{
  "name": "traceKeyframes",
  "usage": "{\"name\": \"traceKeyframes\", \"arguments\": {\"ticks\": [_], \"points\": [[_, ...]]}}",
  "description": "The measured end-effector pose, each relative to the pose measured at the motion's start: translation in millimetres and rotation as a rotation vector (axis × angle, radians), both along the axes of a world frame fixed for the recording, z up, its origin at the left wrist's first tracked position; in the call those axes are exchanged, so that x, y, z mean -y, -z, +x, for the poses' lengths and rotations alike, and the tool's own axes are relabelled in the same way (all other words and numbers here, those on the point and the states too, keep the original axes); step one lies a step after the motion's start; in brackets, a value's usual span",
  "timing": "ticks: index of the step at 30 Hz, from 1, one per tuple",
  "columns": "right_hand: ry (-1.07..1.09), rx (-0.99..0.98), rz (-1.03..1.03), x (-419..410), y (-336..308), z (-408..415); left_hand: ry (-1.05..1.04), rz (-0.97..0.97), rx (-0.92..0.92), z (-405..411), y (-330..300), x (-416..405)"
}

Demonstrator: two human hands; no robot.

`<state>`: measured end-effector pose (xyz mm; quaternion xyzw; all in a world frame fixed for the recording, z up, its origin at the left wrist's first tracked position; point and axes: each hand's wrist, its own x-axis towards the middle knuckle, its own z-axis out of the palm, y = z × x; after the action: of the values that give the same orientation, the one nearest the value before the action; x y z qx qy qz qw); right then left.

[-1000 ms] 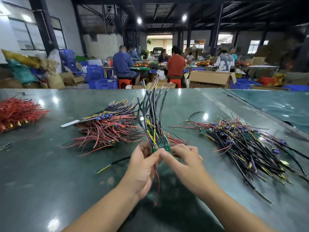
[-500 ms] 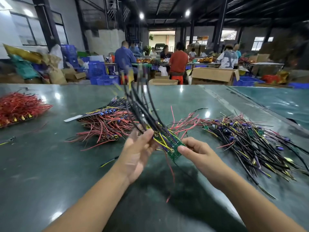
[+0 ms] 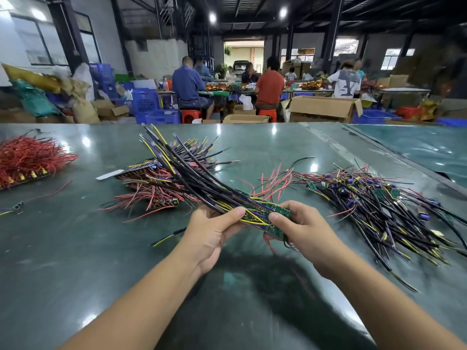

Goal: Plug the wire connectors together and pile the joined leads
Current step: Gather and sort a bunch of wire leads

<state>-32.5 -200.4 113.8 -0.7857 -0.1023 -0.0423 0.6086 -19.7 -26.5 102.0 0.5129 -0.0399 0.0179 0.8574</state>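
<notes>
Above the near middle of the green counter [image 3: 63,248], a bundle of leads [image 3: 202,184] is held between both hands, lifted clear of the surface. The left hand [image 3: 214,232] is curled around the bundle's lower part, its thumb pressed across the black and yellow wires; its other fingers are hidden beneath the bundle. The right hand [image 3: 300,228] grips the end where small green circuit boards [image 3: 275,214] are stacked, thumb on top, the remaining fingers wrapped underneath and mostly out of sight. How many boards are stacked cannot be told, and no separate connector can be made out among them. From the hands the black wires fan up and to the left, their tips crossing over a pile of red-wired leads [image 3: 151,188] lying behind on the counter, so that the pile's middle is partly covered. A few thin red wires hang below the right hand, blurred against the shadow. To the right, a loose heap of black, yellow and purple leads [image 3: 374,210] is spread well apart from the hands, its far strands cut off by the frame edge. At the far left, a mass of red wires [image 3: 27,157] is also cropped. A single black-and-yellow wire [image 3: 168,237] lies alone just left of the left wrist.
</notes>
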Motion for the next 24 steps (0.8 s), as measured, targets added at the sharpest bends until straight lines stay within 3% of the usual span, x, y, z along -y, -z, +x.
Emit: {"name": "traceKeyframes", "arguments": {"ticks": [7, 15, 21, 24], "points": [[0.114, -0.055, -0.008, 0, 6, 7, -0.239, 0.138, 0.057, -2, 6, 13], [0.245, -0.059, -0.153, -1, 8, 12, -0.321, 0.259, 0.172, -5, 6, 23], [0.256, -0.048, -0.181, -5, 8, 12, -0.303, 0.228, 0.130, -3, 1, 18], [0.182, -0.132, 0.004, -7, 5, 13, -0.223, 0.176, 0.069, -1, -5, 7]]}}
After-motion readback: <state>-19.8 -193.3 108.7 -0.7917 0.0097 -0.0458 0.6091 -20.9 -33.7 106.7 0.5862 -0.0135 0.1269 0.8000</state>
